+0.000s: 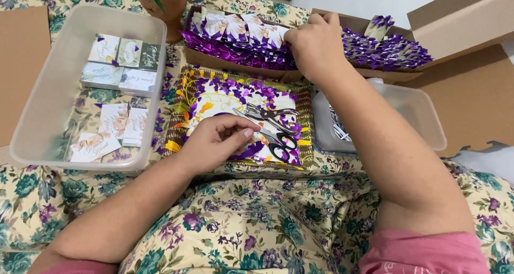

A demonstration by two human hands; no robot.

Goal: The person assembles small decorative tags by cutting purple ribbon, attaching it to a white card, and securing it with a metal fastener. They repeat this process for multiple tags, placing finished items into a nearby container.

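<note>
Two bare hands work over a floral cloth. Nearest, the left hand (214, 141) rests loosely curled, holding nothing, on a patterned tray (182, 105) beside black-handled scissors (270, 128). Farther off, the right hand (316, 45) grips purple-ribboned packets (235, 30) in a cardboard box (214, 61).

Bare forearms, short pink sleeves (423, 252)
</note>
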